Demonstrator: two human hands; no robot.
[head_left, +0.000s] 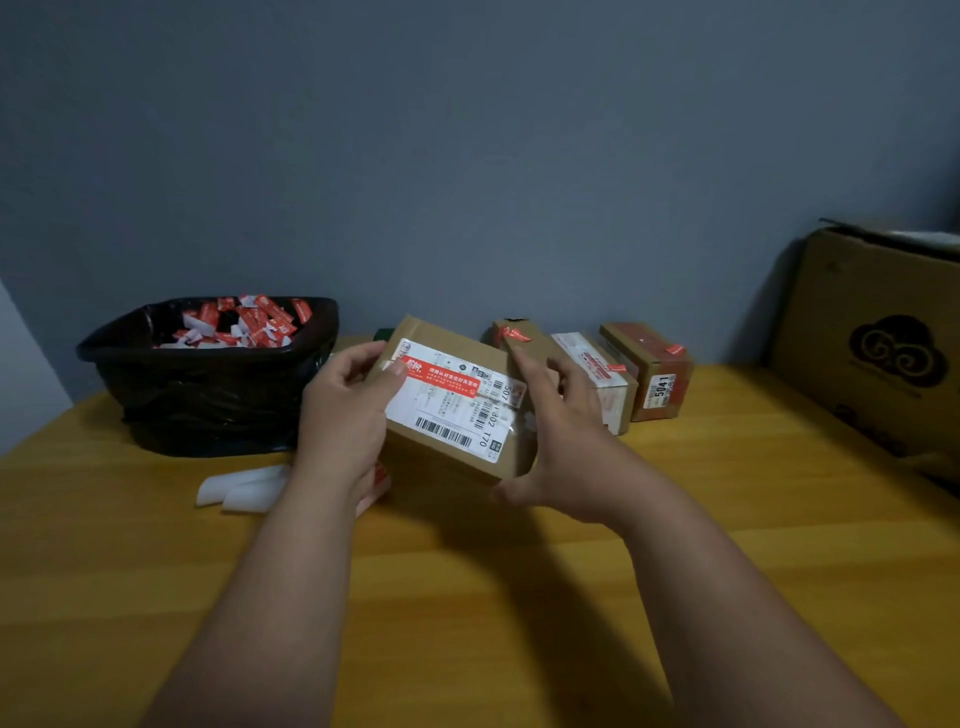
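I've got the brown cardboard parcel with the white shipping label (452, 415) up off the yellow wooden worktop (727, 493), tilted, dead centre. My left hand (343, 410) grips its nine o'clock edge, fingers curled behind, thumb on the label's red strip. My right hand (566, 441) lies released against the three o'clock end, fingers straight. At ten o'clock, the black bag-lined bin (208, 405) of red-and-white scraps. At two o'clock, three small taped cardboard boxes (613, 374). At eight o'clock, white paper strips (244, 486).
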